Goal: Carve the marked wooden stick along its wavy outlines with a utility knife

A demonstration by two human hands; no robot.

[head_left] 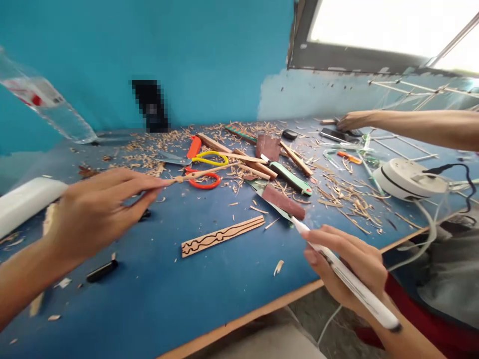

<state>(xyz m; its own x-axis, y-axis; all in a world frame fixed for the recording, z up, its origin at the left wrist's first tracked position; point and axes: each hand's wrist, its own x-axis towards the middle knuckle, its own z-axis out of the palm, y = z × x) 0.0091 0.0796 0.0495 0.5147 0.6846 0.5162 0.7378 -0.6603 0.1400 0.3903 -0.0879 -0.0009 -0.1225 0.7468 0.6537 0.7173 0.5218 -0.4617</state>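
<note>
My left hand (pixel 101 214) pinches one end of a thin carved wooden stick (pixel 205 172), which points right above the scissors (pixel 211 158). In my right hand (pixel 348 264) is a white marker (pixel 355 284), its tip up and to the left, near a dark red sandpaper piece (pixel 283 200). Between my hands a flat wooden strip (pixel 222 236) with wavy black lines drawn along it lies on the blue table (pixel 157 309). A black marker cap (pixel 102 270) rests at the lower left.
Wood shavings, wood pieces and a green cutter (pixel 290 178) lie across the middle. A plastic bottle (pixel 48 99) leans at the left. A white round device (pixel 409 179) with cables stands at the right. Another person's arm (pixel 419 127) reaches in near a phone (pixel 339 135).
</note>
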